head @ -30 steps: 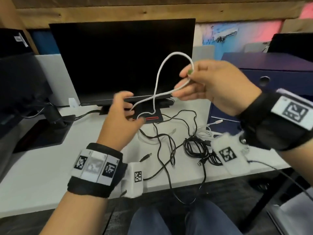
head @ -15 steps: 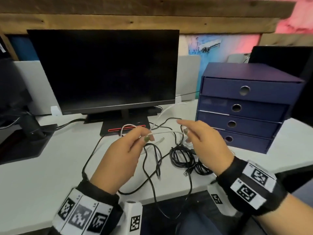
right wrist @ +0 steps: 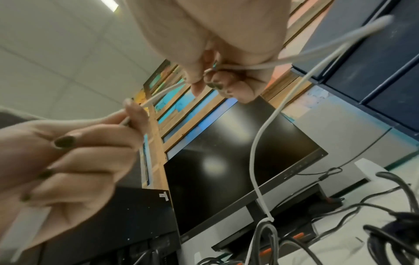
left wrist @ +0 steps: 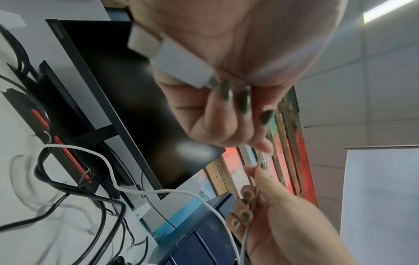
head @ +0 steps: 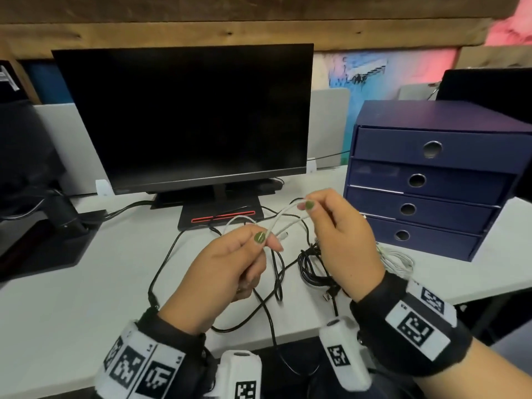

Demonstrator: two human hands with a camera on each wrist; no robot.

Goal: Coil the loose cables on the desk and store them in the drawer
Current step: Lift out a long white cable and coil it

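Observation:
A thin white cable is stretched above the desk between both hands. My left hand pinches it between thumb and forefinger, with the white USB plug tucked in its palm. Up and to the right, my right hand pinches a doubled length of the same cable. The rest of it loops down to the desk near the monitor base. Loose black cables and a black bundle lie under the hands. The blue drawer unit stands to the right.
A dark monitor stands behind the hands. A small white cable bundle lies in front of the drawer unit. A second monitor's black base is on the left of the white desk. One black cable hangs over the front edge.
Both hands came down from in front of the monitor to just above the desk and closer together. The big raised loop is gone. The view swung right onto the drawer unit.

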